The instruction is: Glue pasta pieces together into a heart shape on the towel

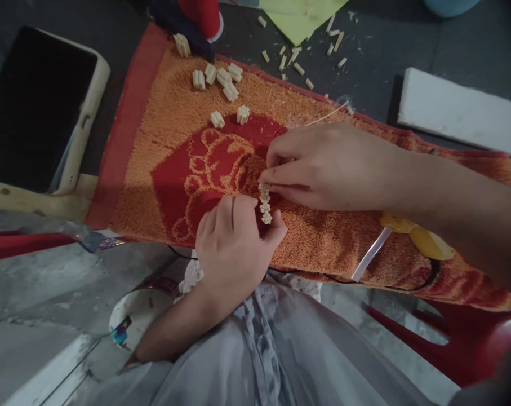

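On the orange towel (143, 135), small flower-shaped stick strip (265, 206) sits between the hands. Right hand (335, 166) pinches far end; left hand (232, 242) curls thumb and forefinger near the other, contact unclear. Likely light, stiff, fragile; grip ends. Dark tabletop (377, 56), grey floor (39, 282).

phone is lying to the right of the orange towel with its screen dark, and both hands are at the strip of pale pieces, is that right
Not quite: the head view shows the phone to the left of the orange towel. Its screen is dark, and the left hand and right hand are both at the strip of pale pieces.
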Demonstrator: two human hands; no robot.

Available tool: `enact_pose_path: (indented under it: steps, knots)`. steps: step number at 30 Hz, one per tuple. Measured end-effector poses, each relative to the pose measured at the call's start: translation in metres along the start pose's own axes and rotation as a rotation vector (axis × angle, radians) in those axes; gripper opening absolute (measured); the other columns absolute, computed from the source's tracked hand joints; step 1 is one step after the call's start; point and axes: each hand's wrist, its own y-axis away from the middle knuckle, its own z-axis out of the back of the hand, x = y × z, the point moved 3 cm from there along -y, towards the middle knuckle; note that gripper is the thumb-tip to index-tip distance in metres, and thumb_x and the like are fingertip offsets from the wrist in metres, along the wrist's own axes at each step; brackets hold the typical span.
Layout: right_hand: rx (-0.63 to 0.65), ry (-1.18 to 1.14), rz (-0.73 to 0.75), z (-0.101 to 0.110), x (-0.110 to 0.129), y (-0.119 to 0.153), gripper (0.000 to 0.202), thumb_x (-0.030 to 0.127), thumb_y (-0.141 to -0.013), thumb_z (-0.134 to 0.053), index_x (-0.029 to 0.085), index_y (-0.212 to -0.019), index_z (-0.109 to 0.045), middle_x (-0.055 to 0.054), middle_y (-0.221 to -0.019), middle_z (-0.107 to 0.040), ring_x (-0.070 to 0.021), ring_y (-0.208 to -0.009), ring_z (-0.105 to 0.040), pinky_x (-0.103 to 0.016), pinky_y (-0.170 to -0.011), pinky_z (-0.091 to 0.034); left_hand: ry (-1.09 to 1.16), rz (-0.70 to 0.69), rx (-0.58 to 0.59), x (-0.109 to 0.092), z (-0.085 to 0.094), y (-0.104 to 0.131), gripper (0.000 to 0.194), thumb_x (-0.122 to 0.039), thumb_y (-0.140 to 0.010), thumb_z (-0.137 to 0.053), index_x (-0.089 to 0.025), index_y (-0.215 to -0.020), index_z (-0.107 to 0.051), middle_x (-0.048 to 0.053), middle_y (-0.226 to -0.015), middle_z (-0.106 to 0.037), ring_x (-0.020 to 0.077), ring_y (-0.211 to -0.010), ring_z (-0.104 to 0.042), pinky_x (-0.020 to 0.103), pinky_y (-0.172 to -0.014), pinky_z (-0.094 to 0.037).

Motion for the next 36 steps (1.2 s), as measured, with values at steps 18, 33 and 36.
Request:
enact_pose_path:
  steps: [18, 33, 36]
  knots:
    - [0.005, 0.071, 0.010, 0.000, 0.004, 0.000, 0.035, 0.027, -0.099, -0.039, 0.014, -0.096, -0.071, -0.014, -0.095, -0.063, -0.0222, -0.078, -0.058, -0.035, -0.064, -0.037, -0.004, 0.244, 0.028, -0.009, -0.010, -0.002, 0.011, -0.026, -0.077, -0.059, -0.024, -0.077, -0.048, 0.002, -0.075, -0.061, 0.0203, -0.069, -0.061, 0.034, -0.064, -0.047]
    - [-0.062, -0.029, 0.005, -0.004, 0.000, 0.001, 0.034, 0.028, -0.098, -0.040, 0.015, -0.093, -0.071, -0.011, -0.094, -0.062, -0.0206, -0.078, -0.058, -0.035, -0.067, -0.041, 0.003, 0.244, 0.066, -0.011, -0.008, -0.004, 0.008, -0.023, -0.078, -0.058, -0.022, -0.077, -0.050, 0.003, -0.076, -0.061, 0.0187, -0.070, -0.061, 0.032, -0.066, -0.047]
    - [-0.131, -0.065, 0.042, -0.006, -0.003, 0.003, 0.035, 0.029, -0.098, -0.040, 0.015, -0.090, -0.071, -0.010, -0.092, -0.063, -0.0192, -0.078, -0.058, -0.033, -0.068, -0.042, -0.012, 0.240, 0.065, -0.011, -0.008, -0.004, 0.009, -0.023, -0.079, -0.058, -0.022, -0.077, -0.050, 0.002, -0.077, -0.061, 0.0184, -0.070, -0.060, 0.032, -0.066, -0.046]
